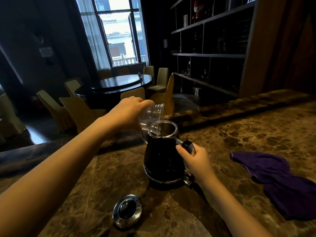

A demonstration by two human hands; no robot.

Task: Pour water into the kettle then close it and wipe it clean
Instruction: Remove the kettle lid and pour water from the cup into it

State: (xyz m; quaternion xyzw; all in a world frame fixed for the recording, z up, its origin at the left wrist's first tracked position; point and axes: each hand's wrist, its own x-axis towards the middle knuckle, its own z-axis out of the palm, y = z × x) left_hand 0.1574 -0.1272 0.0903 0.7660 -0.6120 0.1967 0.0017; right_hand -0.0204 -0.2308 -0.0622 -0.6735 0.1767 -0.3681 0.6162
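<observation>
A black kettle [162, 161] with a steel rim stands open on its base in the middle of the marble counter. My left hand [126, 113] grips a clear plastic cup [151, 119], tipped steeply with its lip over the kettle's mouth. My right hand [196, 159] is wrapped around the kettle's black handle [188, 145]. The round steel lid [127, 212] lies flat on the counter in front of the kettle. A purple cloth [280, 182] lies crumpled on the counter to the right.
The brown marble counter [239, 134] has a raised ledge along its far edge. Beyond it are a dark round table [119, 82] with covered chairs, a bright window, and dark shelving [210, 55] at the right.
</observation>
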